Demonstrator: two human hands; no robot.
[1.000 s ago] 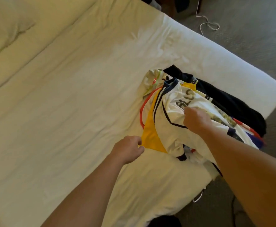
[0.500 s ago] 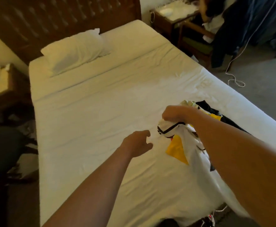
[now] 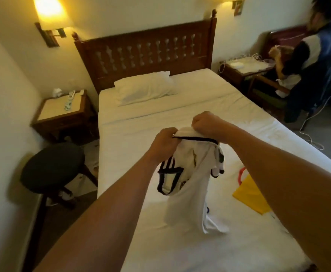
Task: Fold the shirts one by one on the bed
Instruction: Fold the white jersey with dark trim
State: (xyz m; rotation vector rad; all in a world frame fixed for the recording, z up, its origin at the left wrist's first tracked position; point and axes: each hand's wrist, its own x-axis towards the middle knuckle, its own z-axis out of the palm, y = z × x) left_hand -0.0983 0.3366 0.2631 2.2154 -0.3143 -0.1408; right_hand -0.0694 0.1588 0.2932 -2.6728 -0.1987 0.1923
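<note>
A white shirt with black trim hangs crumpled above the bed, held up by its top edge. My left hand grips that edge at the left and my right hand grips it at the right, the two fists close together. The shirt's lower end droops onto the sheet. A yellow shirt with red trim lies flat on the bed at the right, partly hidden behind my right forearm. The other shirts of the pile are out of view.
A white pillow lies at the head of the bed by the dark wooden headboard. A black round stool and a nightstand stand left of the bed. A person sits on a chair at the far right, with a white cable on the floor.
My right hand lifted the white shirt off the pile and carried it left over the bed. My left hand, open and free before, has closed on the shirt's top edge. The view tilted up.
</note>
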